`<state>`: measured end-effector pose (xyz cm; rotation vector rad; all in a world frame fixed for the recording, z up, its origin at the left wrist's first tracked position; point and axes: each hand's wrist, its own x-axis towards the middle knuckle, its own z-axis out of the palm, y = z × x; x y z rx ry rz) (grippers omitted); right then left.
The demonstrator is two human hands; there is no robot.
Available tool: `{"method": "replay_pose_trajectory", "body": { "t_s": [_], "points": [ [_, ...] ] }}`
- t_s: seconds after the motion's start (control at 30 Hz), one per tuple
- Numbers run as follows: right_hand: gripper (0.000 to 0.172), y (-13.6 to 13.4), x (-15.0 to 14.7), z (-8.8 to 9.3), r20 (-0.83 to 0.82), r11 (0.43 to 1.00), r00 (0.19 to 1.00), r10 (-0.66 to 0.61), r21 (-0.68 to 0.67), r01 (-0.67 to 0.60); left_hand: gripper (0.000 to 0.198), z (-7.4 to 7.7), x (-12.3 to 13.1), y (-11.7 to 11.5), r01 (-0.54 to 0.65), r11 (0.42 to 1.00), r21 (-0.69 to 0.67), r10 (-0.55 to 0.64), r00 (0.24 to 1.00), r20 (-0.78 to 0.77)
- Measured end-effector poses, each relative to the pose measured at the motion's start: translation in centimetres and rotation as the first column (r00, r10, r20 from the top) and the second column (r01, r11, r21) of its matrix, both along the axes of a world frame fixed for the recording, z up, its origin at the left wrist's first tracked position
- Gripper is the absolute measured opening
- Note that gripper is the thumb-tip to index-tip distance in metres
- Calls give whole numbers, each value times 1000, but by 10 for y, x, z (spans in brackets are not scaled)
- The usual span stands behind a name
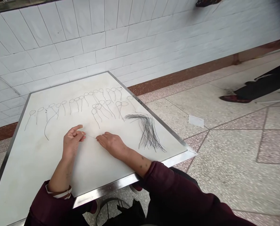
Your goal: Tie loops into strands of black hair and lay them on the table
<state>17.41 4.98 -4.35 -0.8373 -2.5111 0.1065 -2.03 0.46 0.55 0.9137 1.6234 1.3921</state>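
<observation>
A thin dark wire (pixel 90 136) spans the short gap between my two hands, just above the white tabletop. My left hand (pixel 73 137) pinches one end between thumb and fingers, its index finger held out above. The other end is gripped by my right hand (pixel 111 143), fingers pressed together, palm down. Beyond my hands lie rows of wires bent into loops with straight tails, such as a looped wire (pixel 94 111) close to my right hand. A bundle of loose straight wires (pixel 149 128) is heaped to the right of my right hand.
The white table (pixel 47 163) has a metal edge, and its far side stands near a white tiled wall (pixel 88 47). A white paper (pixel 196 121) lies on the speckled floor at the right. Another person's leg and shoe (pixel 238 98) show farther off.
</observation>
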Motion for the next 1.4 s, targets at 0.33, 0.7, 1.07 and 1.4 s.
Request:
{"method": "replay_pose_trajectory", "body": {
  "t_s": [0.33,0.7,1.07,1.4],
  "points": [
    [22,-3,4,-8,-69,1000,997,18,-9,-19,46,-2,-8,1,-18,1000,22,17,999,47],
    [23,-8,8,-5,-2,1000,1000,5,23,-5,49,-3,-12,1,-79,994,76,74,994,76],
    [17,-10,11,-10,47,1000,999,14,-17,-13,47,-2,-21,2,-148,986,70,141,985,96],
    [38,8,25,24,-222,980,975,-14,-197,-31,52,8,-6,0,179,984,-13,-179,984,7]
  ]
}}
